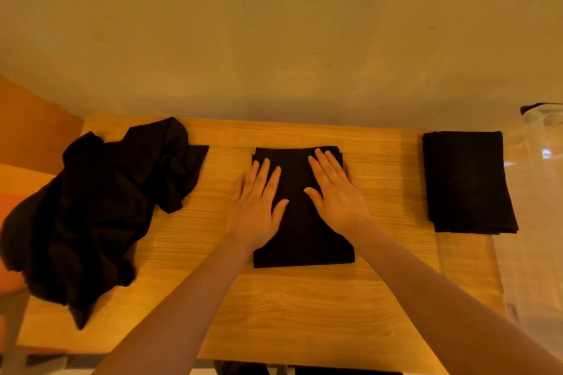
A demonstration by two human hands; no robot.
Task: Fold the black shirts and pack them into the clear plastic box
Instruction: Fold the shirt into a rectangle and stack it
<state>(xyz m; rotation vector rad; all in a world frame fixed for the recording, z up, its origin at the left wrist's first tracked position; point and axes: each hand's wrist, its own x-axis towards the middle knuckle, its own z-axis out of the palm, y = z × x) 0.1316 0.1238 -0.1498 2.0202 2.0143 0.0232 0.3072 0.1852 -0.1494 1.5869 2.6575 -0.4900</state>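
Left hand and right hand, fingers straight, flat on folded black shirt, holding nothing

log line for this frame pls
phase: flattening | both hands flat on folded shirt | folded stack right | unfolded pile left

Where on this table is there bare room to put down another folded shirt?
Bare wood shows between the shirt under the hands and the folded stack on the right, and along the table near edge. The left side is crowded by the unfolded pile.
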